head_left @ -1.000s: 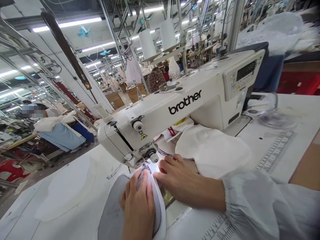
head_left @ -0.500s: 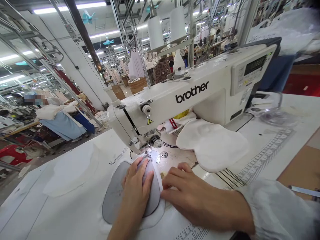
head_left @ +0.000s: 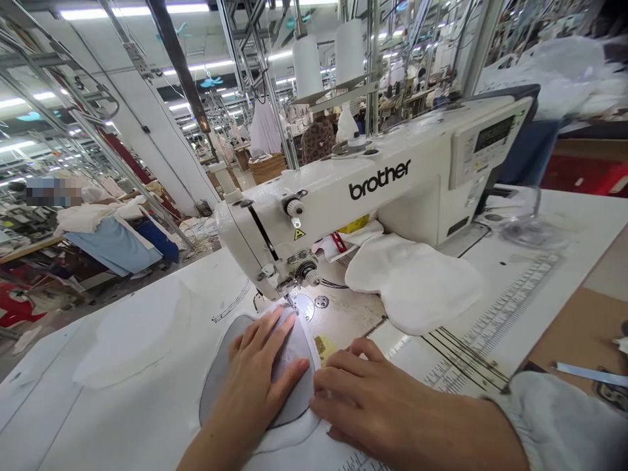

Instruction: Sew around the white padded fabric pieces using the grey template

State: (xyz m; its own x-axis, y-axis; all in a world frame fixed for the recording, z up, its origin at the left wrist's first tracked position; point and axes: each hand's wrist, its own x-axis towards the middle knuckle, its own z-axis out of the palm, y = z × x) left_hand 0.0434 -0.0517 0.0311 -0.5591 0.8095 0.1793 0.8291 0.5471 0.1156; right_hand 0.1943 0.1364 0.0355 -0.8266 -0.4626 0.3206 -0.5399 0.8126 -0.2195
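Observation:
Under the needle of a white sewing machine [head_left: 338, 190] lies a grey rounded template [head_left: 216, 373] on top of white fabric [head_left: 294, 433]. My left hand [head_left: 260, 366] rests on the template with its fingers stretched out, fingertips close to the presser foot [head_left: 293, 303]. At the template's right side, my right hand [head_left: 358, 392] has its fingers bent together, pinching the white fabric's edge. The thumb of that hand is mostly hidden. Behind it, a white padded, two-lobed fabric piece [head_left: 417, 281] lies on the machine bed.
Thin white fabric [head_left: 132, 333] lies on the table at left. Two thread cones [head_left: 308, 69] stand behind the machine. A printed ruler [head_left: 515, 301] runs along the right side, near a clear plastic item [head_left: 532, 229] and a metal strip [head_left: 583, 373]. Another person's blurred shape [head_left: 52, 191] is far left.
My left hand's thumb has spread further from its fingers over the template. My right hand has shifted slightly left and down along the fabric edge. The view has moved a little.

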